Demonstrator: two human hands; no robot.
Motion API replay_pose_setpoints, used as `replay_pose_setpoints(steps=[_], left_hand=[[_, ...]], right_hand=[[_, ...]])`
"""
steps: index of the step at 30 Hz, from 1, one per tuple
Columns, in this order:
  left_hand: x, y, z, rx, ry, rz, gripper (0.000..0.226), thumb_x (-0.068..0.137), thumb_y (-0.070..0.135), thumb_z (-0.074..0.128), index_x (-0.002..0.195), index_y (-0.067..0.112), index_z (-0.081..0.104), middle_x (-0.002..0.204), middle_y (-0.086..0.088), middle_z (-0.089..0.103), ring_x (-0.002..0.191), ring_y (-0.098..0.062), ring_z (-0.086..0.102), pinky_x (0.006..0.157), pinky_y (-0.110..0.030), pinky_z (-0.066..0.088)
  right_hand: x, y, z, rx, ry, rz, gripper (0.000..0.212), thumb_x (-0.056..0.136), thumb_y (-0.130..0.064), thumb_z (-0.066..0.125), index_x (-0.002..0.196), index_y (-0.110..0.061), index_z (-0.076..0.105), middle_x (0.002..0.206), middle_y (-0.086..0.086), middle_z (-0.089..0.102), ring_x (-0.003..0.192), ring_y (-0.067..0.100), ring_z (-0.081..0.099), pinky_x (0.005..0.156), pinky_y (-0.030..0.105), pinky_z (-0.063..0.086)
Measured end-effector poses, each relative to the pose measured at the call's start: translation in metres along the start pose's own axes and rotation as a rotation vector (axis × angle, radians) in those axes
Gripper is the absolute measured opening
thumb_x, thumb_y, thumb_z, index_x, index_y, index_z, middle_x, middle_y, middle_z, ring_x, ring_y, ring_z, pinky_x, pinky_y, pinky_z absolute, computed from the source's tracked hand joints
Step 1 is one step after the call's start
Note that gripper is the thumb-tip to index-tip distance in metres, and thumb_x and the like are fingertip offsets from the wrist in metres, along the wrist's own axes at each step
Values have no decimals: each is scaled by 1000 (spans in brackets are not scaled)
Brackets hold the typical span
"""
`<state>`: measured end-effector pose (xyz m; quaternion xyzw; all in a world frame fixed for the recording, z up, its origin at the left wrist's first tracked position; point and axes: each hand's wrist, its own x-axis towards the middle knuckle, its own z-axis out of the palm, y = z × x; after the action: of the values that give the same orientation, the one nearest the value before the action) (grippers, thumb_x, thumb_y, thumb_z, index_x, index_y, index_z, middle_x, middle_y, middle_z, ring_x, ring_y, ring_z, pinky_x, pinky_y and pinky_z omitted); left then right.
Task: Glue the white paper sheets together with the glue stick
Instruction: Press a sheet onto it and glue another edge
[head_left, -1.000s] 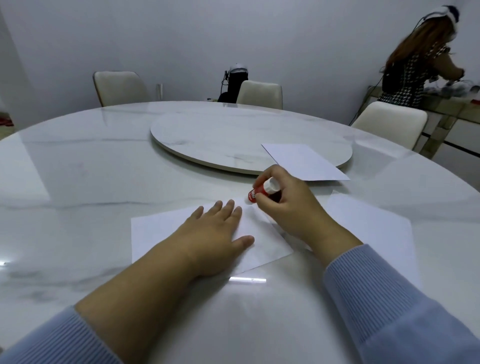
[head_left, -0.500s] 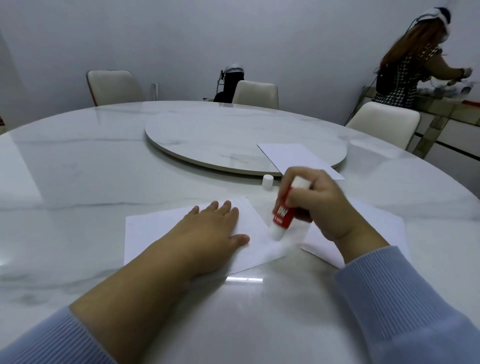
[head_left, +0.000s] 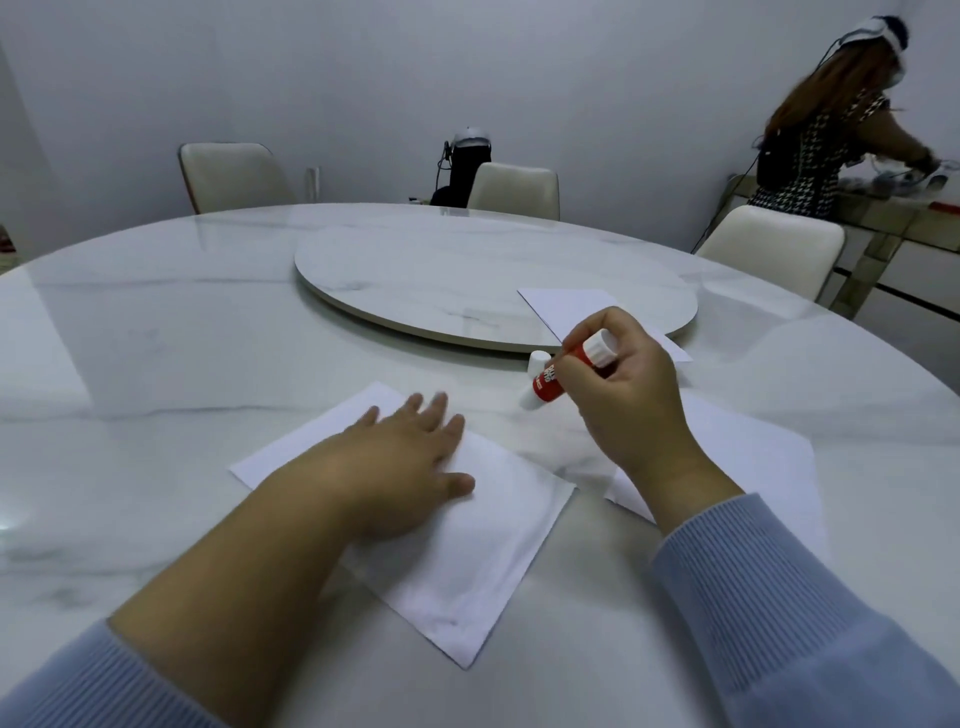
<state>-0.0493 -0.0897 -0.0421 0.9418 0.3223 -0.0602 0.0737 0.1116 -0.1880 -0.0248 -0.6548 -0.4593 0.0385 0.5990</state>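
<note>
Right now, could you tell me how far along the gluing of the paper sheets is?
Done: the cap is off and stands on the table. In hand: the right hand grips the glue stick, tip down beyond the near sheet, which the left hand presses flat. Left: no sheets are joined; the right sheet and far sheet lie apart.

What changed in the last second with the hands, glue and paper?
The right hand swept the red-and-white glue stick down the near white paper sheet, then lifted it off beyond the far edge. The sheet turned under the left hand. The small white cap stayed put.
</note>
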Motion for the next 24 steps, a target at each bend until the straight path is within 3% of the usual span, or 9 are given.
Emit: replay_pose_setpoints(steps=[2, 4, 6, 8, 12, 17, 21, 24], left_hand=[[-1, 1, 3, -1, 113, -154, 80, 91, 58, 28, 150, 13, -3, 159, -9, -10, 147, -25, -6, 119, -41, 8], [-4, 6, 9, 16, 103, -290, 88, 87, 66, 24, 149, 9, 0, 159, -16, -2, 146, -33, 3, 117, -44, 12], [-4, 11, 14, 18, -6, -208, 88, 86, 68, 24, 150, 14, -4, 159, -15, -8, 146, -33, -3, 118, -43, 6], [0, 14, 10, -15, -72, 0, 82, 89, 64, 26, 149, 22, -11, 158, -6, -19, 146, -23, -14, 119, -36, -2], [10, 17, 11, -85, -25, 255, 70, 93, 55, 27, 149, 30, -8, 158, 7, -18, 144, -7, -16, 116, -25, -8], [12, 15, 18, -46, -13, 251, 73, 93, 56, 24, 149, 25, -12, 157, 8, -18, 143, -4, -16, 118, -27, -8], [11, 16, 16, -49, -16, 243, 74, 93, 55, 25, 149, 23, -11, 158, 7, -17, 144, -5, -16, 118, -26, -7], [11, 15, 13, -49, -35, 236, 73, 93, 55, 26, 149, 24, -10, 158, 8, -17, 144, -5, -15, 117, -25, -7]], right_hand=[[-2, -1, 5, -4, -49, -2, 9, 76, -1, 58, 79, -9, 54, 53, -11, 61, 43, 6, 40, 42, 16, 35], [-3, -1, 8, -9, -75, 1, 9, 75, -2, 59, 83, -6, 55, 60, -5, 66, 48, 10, 42, 44, 18, 37], [-2, -2, 11, -11, -82, -9, 10, 76, -2, 59, 84, -6, 55, 63, -1, 68, 48, 11, 43, 45, 19, 37], [-1, -2, 13, -13, -95, -19, 10, 77, -3, 59, 85, -7, 55, 69, 3, 71, 49, 13, 47, 47, 18, 39], [2, 3, 15, -40, -148, 1, 9, 81, -6, 59, 86, -12, 56, 78, 5, 74, 53, 4, 52, 49, 13, 40], [5, 14, 13, -144, -198, 72, 9, 82, -12, 58, 87, -20, 56, 79, 4, 72, 48, 2, 46, 48, 11, 36], [6, 15, 13, -220, -254, 111, 8, 82, -15, 58, 89, -20, 58, 87, 12, 69, 63, 17, 52, 61, 28, 45], [8, 6, 2, -230, -263, 150, 8, 78, -13, 61, 79, -20, 59, 67, 2, 66, 59, 20, 53, 61, 36, 48]])
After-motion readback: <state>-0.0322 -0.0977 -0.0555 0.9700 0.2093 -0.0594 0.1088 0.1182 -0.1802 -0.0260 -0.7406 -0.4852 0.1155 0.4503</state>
